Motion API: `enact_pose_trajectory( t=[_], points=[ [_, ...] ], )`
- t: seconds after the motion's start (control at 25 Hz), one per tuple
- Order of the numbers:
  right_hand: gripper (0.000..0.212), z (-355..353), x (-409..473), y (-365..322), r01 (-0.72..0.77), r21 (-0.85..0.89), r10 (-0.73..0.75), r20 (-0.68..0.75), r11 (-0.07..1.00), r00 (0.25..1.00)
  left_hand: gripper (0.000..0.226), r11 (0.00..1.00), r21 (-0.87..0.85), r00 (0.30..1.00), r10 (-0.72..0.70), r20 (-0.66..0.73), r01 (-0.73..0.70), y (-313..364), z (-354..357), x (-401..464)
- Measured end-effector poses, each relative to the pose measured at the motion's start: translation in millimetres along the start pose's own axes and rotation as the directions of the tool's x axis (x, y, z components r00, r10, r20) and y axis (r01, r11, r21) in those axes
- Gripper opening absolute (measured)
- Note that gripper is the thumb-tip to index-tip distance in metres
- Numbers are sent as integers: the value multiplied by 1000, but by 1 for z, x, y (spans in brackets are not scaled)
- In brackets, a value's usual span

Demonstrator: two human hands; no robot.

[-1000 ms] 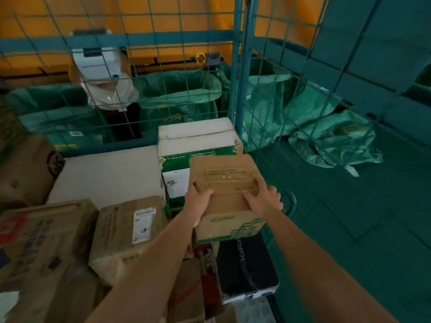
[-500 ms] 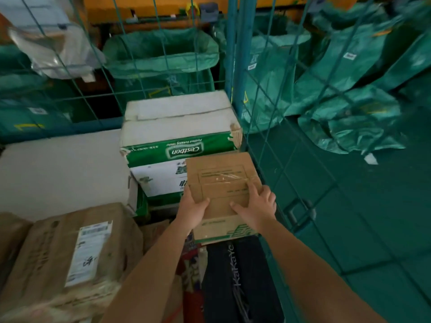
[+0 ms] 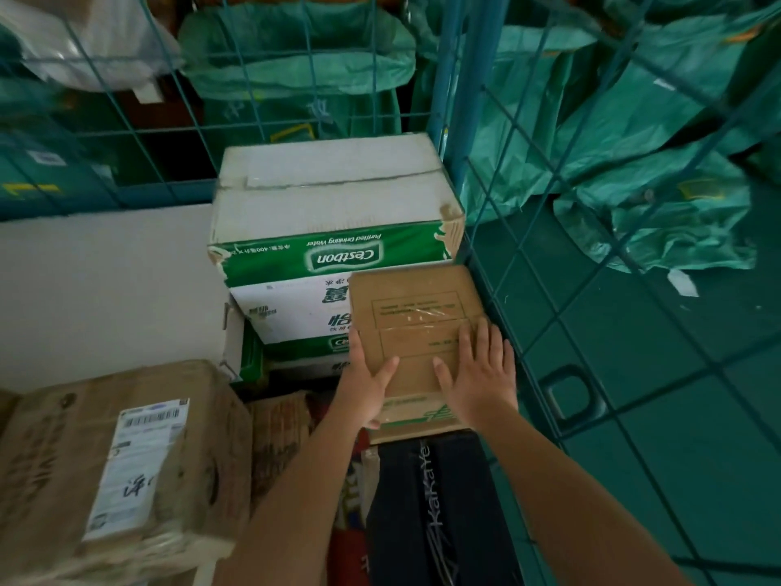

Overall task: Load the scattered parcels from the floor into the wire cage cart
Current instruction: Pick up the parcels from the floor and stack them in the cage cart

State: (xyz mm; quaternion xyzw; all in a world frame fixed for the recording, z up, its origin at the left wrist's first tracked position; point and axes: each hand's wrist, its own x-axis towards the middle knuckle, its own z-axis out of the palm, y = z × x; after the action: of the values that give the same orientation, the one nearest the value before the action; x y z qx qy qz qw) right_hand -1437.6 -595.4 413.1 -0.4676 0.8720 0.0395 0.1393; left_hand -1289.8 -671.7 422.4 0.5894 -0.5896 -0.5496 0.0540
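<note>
Both hands hold a small brown box: the left hand [image 3: 367, 380] grips its side, the right hand [image 3: 479, 374] lies flat on top. That box [image 3: 416, 315] sits inside the blue wire cart [image 3: 454, 69], against a water carton [image 3: 334, 213]. Beyond lie green sacks [image 3: 659, 213] on the green floor [image 3: 676, 416].

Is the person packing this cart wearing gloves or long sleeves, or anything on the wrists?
No. Both hands, left and right, are bare, with no gloves, rings or tape in view. The forearms are bare too: no sleeves, watch or wristband show up to the frame's lower edge.
</note>
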Motion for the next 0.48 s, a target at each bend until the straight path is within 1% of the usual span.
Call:
enact_pose_trajectory(
  t=[0.08, 0.16, 0.28, 0.36, 0.44, 0.48],
  points=[
    [75, -12, 4, -1, -8, -21, 9, 66, 1000, 998, 89, 995, 95, 1000, 0, 3, -1, 5, -3, 0],
    [70, -28, 5, -6, -28, 26, 26, 92, 999, 995, 84, 993, 114, 1000, 16, 3, -16, 12, -11, -6],
    [59, -47, -11, -11, -71, 219, 63, 41, 973, 997, 56, 972, 209, 991, 121, -52, -107, 19, -29, -25],
    [59, -56, -31, -13, -120, 325, 108, 56, 938, 993, 33, 947, 290, 985, 165, -58, -141, 23, -43, -44],
    [60, -69, -56, -18, -159, 386, 136, 86, 909, 987, 11, 926, 336, 980, 196, -41, -171, 26, -58, -67],
    [60, -77, -72, -22, -167, 413, 145, 84, 895, 986, 13, 918, 347, 975, 219, -36, -193, 27, -67, -84]
  ],
)
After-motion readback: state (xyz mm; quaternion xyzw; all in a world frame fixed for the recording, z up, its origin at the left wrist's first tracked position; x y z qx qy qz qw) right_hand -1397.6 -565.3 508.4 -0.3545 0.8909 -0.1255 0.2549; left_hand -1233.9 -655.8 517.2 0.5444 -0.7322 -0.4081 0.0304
